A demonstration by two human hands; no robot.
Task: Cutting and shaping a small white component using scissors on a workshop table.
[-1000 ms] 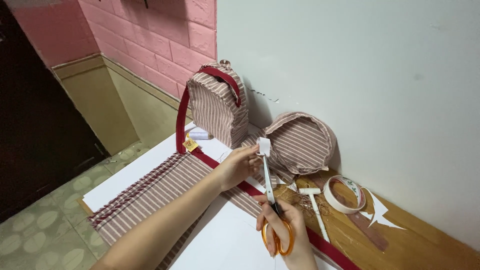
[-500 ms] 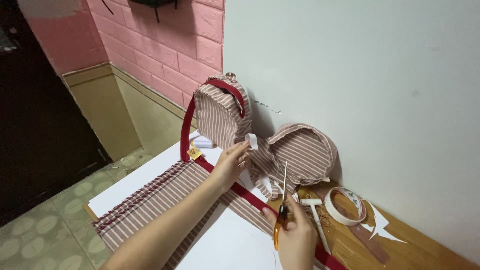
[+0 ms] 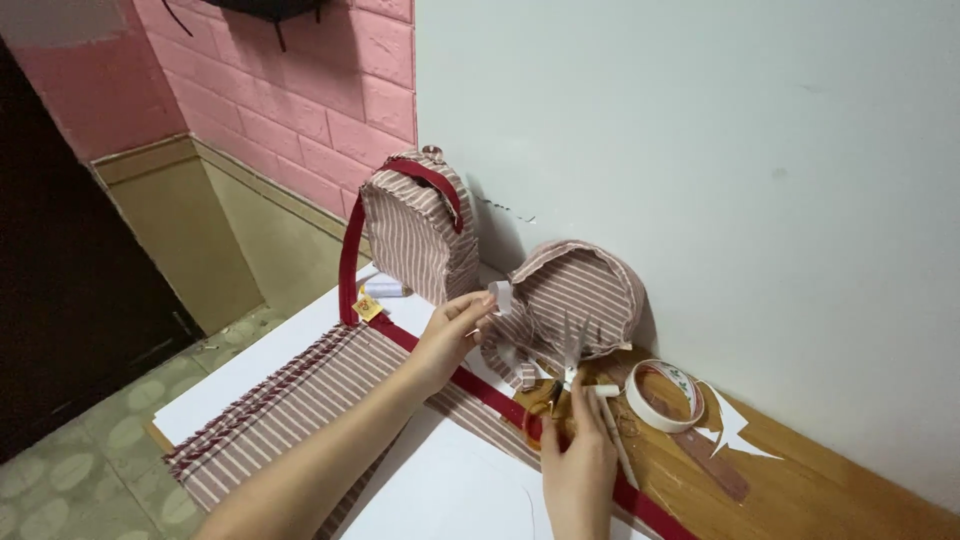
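Observation:
My left hand [image 3: 450,335] pinches a small white strip of tape [image 3: 499,296] above the striped fabric. Lower right, my right hand [image 3: 578,455] holds orange-handled scissors [image 3: 562,375] with the blades pointing up and blurred. Behind them lies a round striped fabric piece [image 3: 580,295], and a small striped backpack shape with red trim [image 3: 415,228] stands against the wall. A red band [image 3: 480,385] runs diagonally across the striped cloth [image 3: 290,400].
A roll of white tape [image 3: 665,395] lies on the wooden table [image 3: 800,490] to the right, beside white paper scraps [image 3: 735,430] and a brown ruler [image 3: 710,465]. White sheets [image 3: 440,490] cover the table's left. A spool [image 3: 383,289] sits behind the band.
My right hand has lowered the scissors away from the tape strip and turned them. My left hand has lifted the white strip slightly. The view has shifted upward.

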